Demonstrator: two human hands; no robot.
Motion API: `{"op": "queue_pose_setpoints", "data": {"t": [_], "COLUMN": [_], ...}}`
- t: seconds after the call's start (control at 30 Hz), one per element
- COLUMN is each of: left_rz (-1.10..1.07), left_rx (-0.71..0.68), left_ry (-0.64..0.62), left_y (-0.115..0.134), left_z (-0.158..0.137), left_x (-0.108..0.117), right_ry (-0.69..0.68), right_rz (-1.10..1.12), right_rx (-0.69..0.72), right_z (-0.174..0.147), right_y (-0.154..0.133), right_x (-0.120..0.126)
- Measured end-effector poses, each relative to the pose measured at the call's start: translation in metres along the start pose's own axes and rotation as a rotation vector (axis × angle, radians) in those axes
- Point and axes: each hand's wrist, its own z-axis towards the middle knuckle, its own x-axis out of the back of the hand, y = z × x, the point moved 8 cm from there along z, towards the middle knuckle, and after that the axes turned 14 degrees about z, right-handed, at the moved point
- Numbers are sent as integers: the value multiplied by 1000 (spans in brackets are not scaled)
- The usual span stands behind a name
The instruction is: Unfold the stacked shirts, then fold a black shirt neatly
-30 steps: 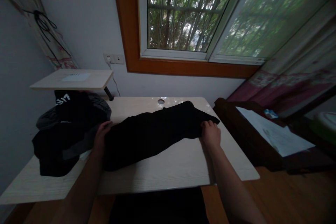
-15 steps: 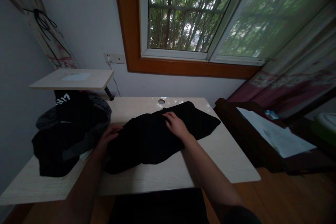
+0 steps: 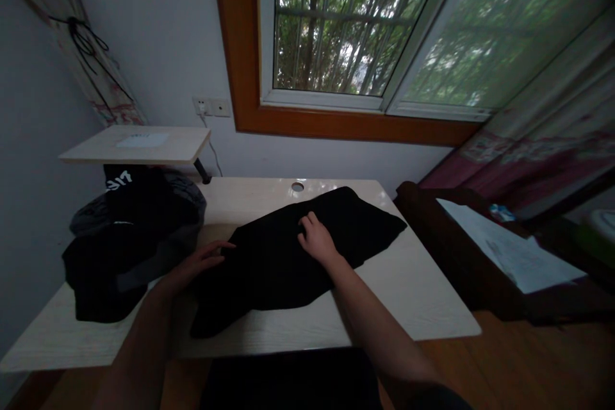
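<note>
A dark black garment lies spread in a long slanted shape across the pale desk; its exact kind cannot be made out. My left hand rests at the garment's left end, fingers stretched out over the cloth and slightly apart. On the upper middle of the garment lies my right hand, its fingers loosely bent and spread against the fabric. Neither hand shows cloth gripped in it. To the left of my left hand sits a heap of black and grey clothes, one piece bearing white lettering.
The pale wooden desk has a round cable hole near its back edge. A raised shelf with a paper stands over the clothes heap. Right of the desk, a dark brown piece of furniture carries a white sheet.
My left hand has slid right, its fingers now straighter over the cloth. My right hand has drawn slightly nearer to me. The garment's back edge is smoother and its near left corner sits lower.
</note>
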Motion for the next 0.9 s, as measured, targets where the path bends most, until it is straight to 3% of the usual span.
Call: {"op": "queue_pose_setpoints", "data": {"t": [0.13,0.23,0.37,0.47,0.73,0.9], "left_rz": [181,417,741,875,873,810], "left_rx": [12,-73,-299,-362,-193,-154], "left_ry": [188,279,237,222,194,272], "left_y": [0,18,59,82,93,94], "left_z": [17,41,79,106,162,159], "left_x": [24,28,1,-21,-48,-29], "right_ry": [43,66,44,32,107,164], "right_rz": [175,265,308,322,356,402], "right_rx": [128,158,166,167,199,234], "right_z": [-33,-54,-71,-73,-76,-77], "right_y": [5,8,6,5,6,5], "right_x": [12,21,23,22,28,37]}}
